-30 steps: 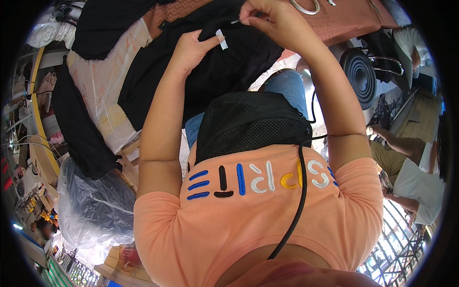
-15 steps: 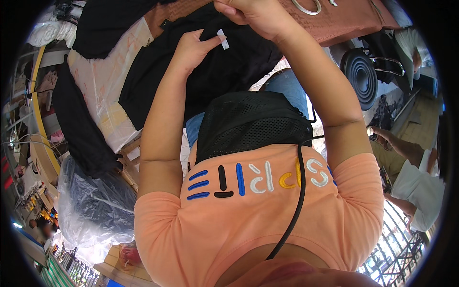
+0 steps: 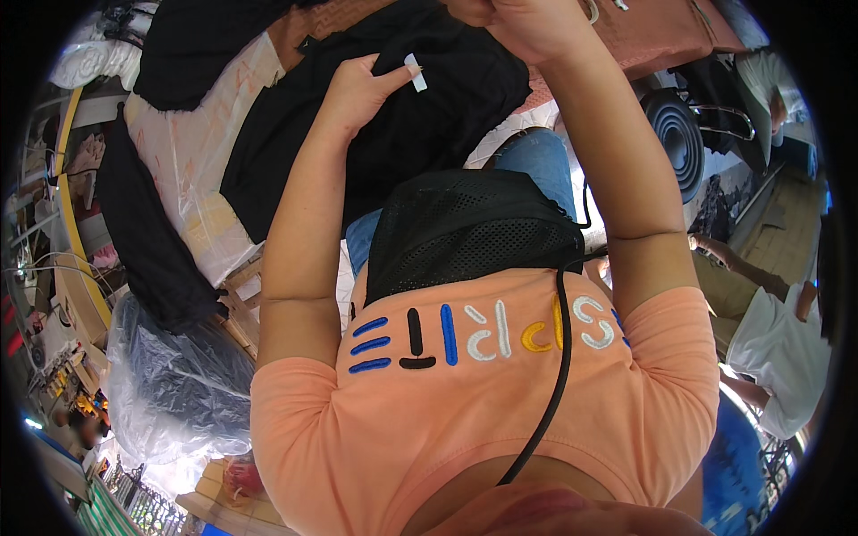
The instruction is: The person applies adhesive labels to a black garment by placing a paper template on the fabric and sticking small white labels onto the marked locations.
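Note:
A dark black garment of soft cloth is spread over my lap and the edge of the table. My left hand grips its upper part, thumb stretched over the cloth, with the tip at a small white label. The fingers beneath are hidden by the cloth. At the top edge, my right hand is curled closed, right of the garment and above the brown-red table covering. The frame cuts its fingers off, so what they hold, if anything, cannot be made out.
A brown-red covered table runs along the top right. More black cloth and a black piece lie at the left beside clear plastic wrapping. A round dark ribbed stool seat stands right; another person is at the far right.
My right hand has moved right and slightly up, away from the garment. My left hand stays on the cloth by the label. The person at the far right has shifted.

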### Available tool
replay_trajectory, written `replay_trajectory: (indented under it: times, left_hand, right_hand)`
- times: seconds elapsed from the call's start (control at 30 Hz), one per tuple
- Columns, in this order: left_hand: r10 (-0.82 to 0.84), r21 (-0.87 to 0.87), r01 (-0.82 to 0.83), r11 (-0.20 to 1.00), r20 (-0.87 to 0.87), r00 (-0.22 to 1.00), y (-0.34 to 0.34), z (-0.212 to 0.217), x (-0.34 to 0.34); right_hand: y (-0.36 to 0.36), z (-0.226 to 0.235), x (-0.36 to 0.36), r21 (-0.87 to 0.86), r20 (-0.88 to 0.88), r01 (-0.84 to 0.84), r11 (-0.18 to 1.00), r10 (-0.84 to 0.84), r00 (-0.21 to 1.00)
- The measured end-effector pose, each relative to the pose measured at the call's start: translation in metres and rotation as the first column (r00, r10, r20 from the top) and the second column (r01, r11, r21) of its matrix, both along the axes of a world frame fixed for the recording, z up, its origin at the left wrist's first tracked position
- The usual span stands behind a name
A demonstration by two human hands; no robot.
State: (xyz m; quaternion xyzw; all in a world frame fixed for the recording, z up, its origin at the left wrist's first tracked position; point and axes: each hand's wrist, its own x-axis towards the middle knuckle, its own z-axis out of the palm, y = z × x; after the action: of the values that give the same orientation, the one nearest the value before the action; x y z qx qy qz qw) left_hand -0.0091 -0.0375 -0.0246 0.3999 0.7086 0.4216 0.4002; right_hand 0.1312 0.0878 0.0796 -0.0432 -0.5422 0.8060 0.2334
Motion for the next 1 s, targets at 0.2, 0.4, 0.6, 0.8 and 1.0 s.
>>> replay_trajectory:
  times: [0.2, 0.4, 0.6, 0.8, 1.0]
  left_hand:
    - [0.025, 0.033, -0.024, 0.999, -0.036, 0.999, 0.001, -0.017, -0.006]
    - [-0.026, -0.031, 0.028, 0.999, 0.054, 0.998, 0.001, -0.003, -0.003]
    - [0.007, 0.001, -0.007, 1.0, 0.051, 0.999, 0.002, -0.014, -0.006]
    - [0.006, -0.008, -0.006, 1.0, -0.019, 1.0, 0.001, -0.006, -0.002]
    - [-0.07, -0.107, 0.069, 0.992, -0.006, 0.997, 0.004, 0.009, -0.002]
  right_hand:
    - [-0.001, 0.014, 0.005, 0.025, -0.043, 0.01, 1.0, -0.009, 0.999]
    - [0.005, 0.019, 0.008, 0.055, -0.16, -0.024, 0.998, 0.032, 0.987]
    - [0.005, 0.03, 0.009, 0.145, -0.249, -0.018, 0.989, 0.054, 0.967]
    - [0.002, 0.033, 0.007, 0.154, -0.294, -0.076, 0.985, 0.119, 0.948]
    - [-0.006, 0.037, 0.012, 0.095, -0.295, -0.082, 0.992, 0.107, 0.95]
